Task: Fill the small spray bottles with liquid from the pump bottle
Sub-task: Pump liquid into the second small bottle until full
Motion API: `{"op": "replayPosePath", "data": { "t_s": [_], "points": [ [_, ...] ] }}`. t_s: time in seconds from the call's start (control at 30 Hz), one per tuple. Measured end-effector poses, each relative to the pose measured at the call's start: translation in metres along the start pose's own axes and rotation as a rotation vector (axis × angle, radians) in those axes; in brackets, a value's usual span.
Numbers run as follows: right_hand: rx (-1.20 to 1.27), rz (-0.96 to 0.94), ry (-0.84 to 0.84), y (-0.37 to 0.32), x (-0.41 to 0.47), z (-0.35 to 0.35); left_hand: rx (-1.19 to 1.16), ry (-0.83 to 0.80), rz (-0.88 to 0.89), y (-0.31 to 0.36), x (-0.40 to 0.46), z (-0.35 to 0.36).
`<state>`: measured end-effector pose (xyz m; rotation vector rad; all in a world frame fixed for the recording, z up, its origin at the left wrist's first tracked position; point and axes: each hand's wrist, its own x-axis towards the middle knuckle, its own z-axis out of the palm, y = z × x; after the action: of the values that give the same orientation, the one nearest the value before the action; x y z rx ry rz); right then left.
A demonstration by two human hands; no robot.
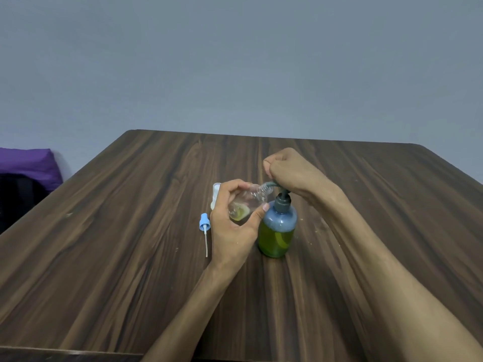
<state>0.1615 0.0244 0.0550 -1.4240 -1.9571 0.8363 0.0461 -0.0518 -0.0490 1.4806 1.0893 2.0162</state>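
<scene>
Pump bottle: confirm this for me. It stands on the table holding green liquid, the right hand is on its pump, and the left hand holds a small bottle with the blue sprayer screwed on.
One thing is wrong: the blue sprayer is not screwed on. In the head view it lies on the table, left of the left hand, and the small bottle is open at the spout. The pump bottle and right hand are as stated.

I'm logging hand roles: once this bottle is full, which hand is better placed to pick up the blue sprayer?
Probably the left hand: the blue sprayer lies just beside it, while the right hand presses the pump bottle farther away.
</scene>
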Motion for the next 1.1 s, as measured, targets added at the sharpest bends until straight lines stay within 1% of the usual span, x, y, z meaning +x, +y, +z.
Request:
{"op": "replayPosePath", "data": {
  "t_s": [0.13,0.27,0.4,0.53,0.7,0.83,0.93,1.1],
  "points": [
    [-0.06,0.032,0.001,0.0023,0.0002,0.0065,0.008,-0.002,-0.016,-0.0015,0.001,-0.0013],
    [0.004,0.024,0.01,0.0032,0.0002,0.0031,0.033,-0.004,-0.008,0.0032,0.002,-0.0002],
    [-0.054,0.048,-0.009,0.0013,0.0005,0.0061,0.054,-0.02,-0.018,0.0036,0.0022,-0.0009],
    [-0.029,0.034,0.017,0.0035,0.0018,0.006,0.045,-0.012,-0.029,0.004,0.0021,-0.0012],
    [0.015,0.014,0.007,0.0021,0.0011,0.0028,0.045,-0.014,-0.025,0.0045,0.0017,-0.0011],
    [-0.03,0.047,0.013,0.0041,0.0028,0.0079,0.047,-0.007,-0.033,0.004,0.0028,-0.0009],
    [-0.008,0.023,0.016,0.0024,0.0022,0.0041,0.035,-0.009,-0.02,0.0061,0.001,-0.0007],
    [-0.017,0.033,0.014,0.0057,0.0027,0.0084,0.03,-0.002,-0.024,0.0031,0.0005,-0.0011]
  ]
}}
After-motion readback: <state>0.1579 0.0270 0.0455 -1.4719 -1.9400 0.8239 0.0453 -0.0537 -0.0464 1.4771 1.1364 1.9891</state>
